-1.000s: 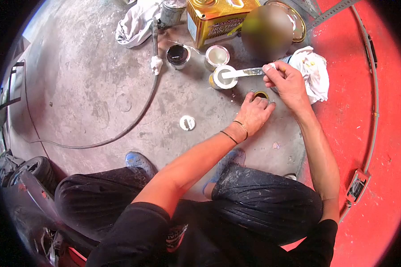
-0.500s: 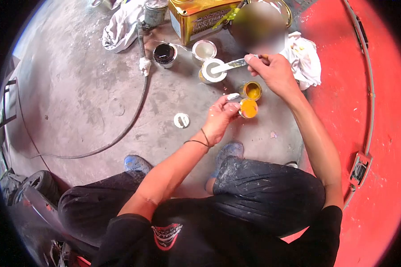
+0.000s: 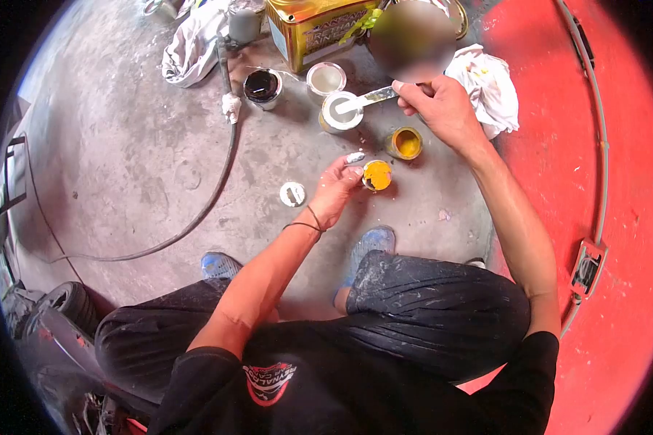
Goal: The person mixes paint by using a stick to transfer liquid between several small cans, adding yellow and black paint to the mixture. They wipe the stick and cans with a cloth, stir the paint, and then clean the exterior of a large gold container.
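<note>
Left hand pinches a round yellow-coated lid; right hand grips a white-smeared metal blade. Opening looks done, I think; next the lid needs laying down flat.

The left hand reaches out in front, and its arm is almost straight. Its thumb and fingers are pinched tight. The right hand is farther out, with its fingers curled closed in a grip. Both knees are bent low.
</note>
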The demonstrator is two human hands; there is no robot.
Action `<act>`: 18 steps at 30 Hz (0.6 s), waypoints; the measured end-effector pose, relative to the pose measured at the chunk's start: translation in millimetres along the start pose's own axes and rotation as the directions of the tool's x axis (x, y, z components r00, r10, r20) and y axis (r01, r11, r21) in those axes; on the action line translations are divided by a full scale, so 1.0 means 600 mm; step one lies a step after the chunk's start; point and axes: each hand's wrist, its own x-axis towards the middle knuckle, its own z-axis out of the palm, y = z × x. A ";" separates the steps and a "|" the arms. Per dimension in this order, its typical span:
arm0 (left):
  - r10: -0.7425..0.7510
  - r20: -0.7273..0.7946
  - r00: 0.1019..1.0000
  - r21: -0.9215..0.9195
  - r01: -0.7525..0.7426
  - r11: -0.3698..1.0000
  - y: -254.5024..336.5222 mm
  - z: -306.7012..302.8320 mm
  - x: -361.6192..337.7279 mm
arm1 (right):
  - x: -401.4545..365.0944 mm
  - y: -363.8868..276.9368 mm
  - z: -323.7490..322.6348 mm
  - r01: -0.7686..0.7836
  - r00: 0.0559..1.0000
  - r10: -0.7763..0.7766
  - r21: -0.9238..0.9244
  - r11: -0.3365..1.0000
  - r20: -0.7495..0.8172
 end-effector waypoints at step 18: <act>0.473 0.378 0.796 0.919 -0.259 -0.298 0.027 0.041 -0.004 | 0.004 -0.005 0.007 0.028 1.000 -0.028 0.006 1.000 -0.005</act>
